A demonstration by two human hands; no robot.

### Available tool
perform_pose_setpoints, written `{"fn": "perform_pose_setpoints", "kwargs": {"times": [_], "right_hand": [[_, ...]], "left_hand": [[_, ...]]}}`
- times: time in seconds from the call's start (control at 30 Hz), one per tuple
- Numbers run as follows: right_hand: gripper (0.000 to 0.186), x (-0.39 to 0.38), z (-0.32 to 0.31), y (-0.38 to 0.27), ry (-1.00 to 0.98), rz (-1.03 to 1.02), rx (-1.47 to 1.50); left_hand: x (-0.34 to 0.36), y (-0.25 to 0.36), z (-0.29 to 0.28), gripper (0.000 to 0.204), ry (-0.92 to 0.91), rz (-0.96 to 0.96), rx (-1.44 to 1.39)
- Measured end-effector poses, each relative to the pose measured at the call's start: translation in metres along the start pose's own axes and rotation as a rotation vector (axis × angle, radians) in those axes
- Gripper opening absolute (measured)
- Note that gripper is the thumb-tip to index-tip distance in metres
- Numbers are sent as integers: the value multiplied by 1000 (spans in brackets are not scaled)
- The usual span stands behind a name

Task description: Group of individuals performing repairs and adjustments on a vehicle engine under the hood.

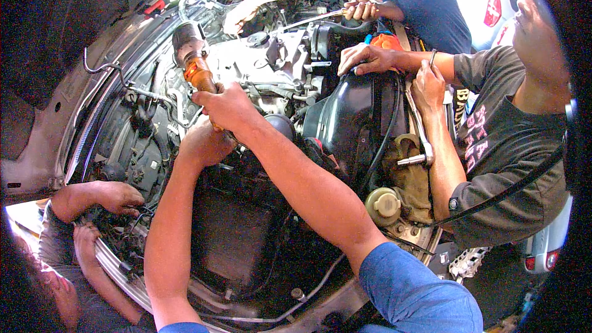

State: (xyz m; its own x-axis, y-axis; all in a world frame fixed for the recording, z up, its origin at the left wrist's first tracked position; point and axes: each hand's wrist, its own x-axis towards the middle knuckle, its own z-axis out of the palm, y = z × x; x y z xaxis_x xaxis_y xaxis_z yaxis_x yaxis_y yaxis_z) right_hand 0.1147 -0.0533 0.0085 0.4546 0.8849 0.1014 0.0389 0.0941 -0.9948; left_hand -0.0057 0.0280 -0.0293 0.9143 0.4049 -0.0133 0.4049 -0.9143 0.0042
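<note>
My right hand (pixel 219 106) is closed around the lower part of an orange cylindrical object (pixel 198 73) with a dark, wide metal end (pixel 188 42), held tilted over the engine (pixel 280 61). Just below, my left hand (pixel 206 142) is closed at the object's lower end, its fingers partly hidden behind my right hand and wrist. A black rounded cover (pixel 338 131) lies to the right of my hands, and hoses and wiring (pixel 154 120) are to their left.
Co-workers surround the engine bay: one reaching in at top (pixel 413 3), one with a wrench (pixel 420 142) at right (pixel 518 172), another at lower left (pixel 98 194). The raised hood (pixel 43 86) borders the left. A cream reservoir (pixel 383 206) sits on the right; cars (pixel 542 246) stand beyond.
</note>
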Motion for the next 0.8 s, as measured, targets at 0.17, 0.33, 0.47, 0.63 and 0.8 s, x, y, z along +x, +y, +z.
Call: {"fn": "perform_pose_setpoints", "kwargs": {"times": [0.17, 0.33, 0.47, 0.63, 0.8], "right_hand": [[34, 1, 1, 0, 10, -2, -8], [35, 2, 1, 1, 17, 11, -20], [36, 0, 2, 0, 9, 2, -3], [35, 0, 0, -1, 27, 8, -34], [33, 1, 0, 3, 18, -29, -7]], "left_hand": [[-2, 5, -6, 40, 1, -29, -35], [1, 5, -5, 35, -53, -24, 24], [1, -7, 6, 43, 56, 30, -38], [0, 0, 2, 43, 35, -12, -40], [-2, 11, -9, 42, 18, -37, -41]]}}
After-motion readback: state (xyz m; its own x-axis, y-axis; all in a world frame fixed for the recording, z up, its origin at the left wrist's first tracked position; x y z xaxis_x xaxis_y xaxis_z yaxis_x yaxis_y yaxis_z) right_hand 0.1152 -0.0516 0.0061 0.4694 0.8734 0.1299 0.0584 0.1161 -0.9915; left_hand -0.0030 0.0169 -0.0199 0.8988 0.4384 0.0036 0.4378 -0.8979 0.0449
